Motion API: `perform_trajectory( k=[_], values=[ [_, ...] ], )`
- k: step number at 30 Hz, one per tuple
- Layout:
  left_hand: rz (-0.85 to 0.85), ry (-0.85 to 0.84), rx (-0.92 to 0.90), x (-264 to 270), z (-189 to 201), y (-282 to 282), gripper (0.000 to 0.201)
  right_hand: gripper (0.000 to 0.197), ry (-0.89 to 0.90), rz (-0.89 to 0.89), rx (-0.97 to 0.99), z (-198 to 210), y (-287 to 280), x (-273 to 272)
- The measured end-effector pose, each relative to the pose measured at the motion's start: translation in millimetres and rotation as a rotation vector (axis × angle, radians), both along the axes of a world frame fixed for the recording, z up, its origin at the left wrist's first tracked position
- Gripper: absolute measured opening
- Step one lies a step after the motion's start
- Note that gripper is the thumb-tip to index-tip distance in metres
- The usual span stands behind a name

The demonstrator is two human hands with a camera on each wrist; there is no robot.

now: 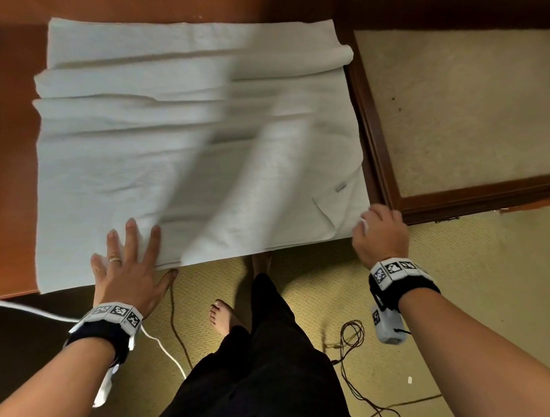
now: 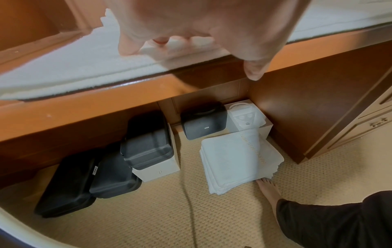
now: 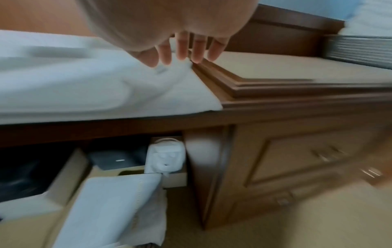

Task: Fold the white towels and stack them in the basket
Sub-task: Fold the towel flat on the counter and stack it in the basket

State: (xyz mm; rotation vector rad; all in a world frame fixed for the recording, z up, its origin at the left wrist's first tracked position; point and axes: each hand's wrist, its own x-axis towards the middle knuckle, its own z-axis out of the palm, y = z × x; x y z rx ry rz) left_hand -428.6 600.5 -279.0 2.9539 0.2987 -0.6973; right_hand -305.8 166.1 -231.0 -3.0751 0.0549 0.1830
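Observation:
A large white towel [image 1: 187,149] lies spread over the wooden desk [image 1: 10,155], rumpled into long ridges at the far side. My left hand [image 1: 132,254] rests flat on its near edge with fingers spread, the thumb hanging past the desk's front. My right hand [image 1: 377,232] is at the towel's near right corner, fingers curled and pinching the cloth there. In the right wrist view the fingertips [image 3: 182,55] meet the bunched corner of the towel [image 3: 74,80]. A stack of folded white towels [image 2: 237,161] lies on the carpet under the desk. No basket is plainly visible.
A cabinet top [image 1: 466,108] with a wooden frame and beige inlay adjoins the desk on the right. Several black cases [image 2: 146,142] and white boxes [image 2: 248,117] sit under the desk. Cables [image 1: 350,346] trail over the carpet near my bare feet [image 1: 221,316].

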Motion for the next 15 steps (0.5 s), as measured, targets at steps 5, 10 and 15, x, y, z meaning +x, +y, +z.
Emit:
perform_trajectory(
  k=[5, 10, 15],
  values=[
    [-0.016, -0.007, 0.025, 0, 0, 2, 0.098, 0.037, 0.168, 0.691, -0.015, 0, 64, 1],
    [-0.02, -0.013, 0.023, -1, -1, 4, 0.097, 0.034, 0.214, 0.293, -0.204, -1, 31, -9],
    [-0.042, -0.053, 0.046, -1, 0, 4, 0.095, 0.042, 0.167, 0.043, -0.254, 8, 15, -28]
  ],
)
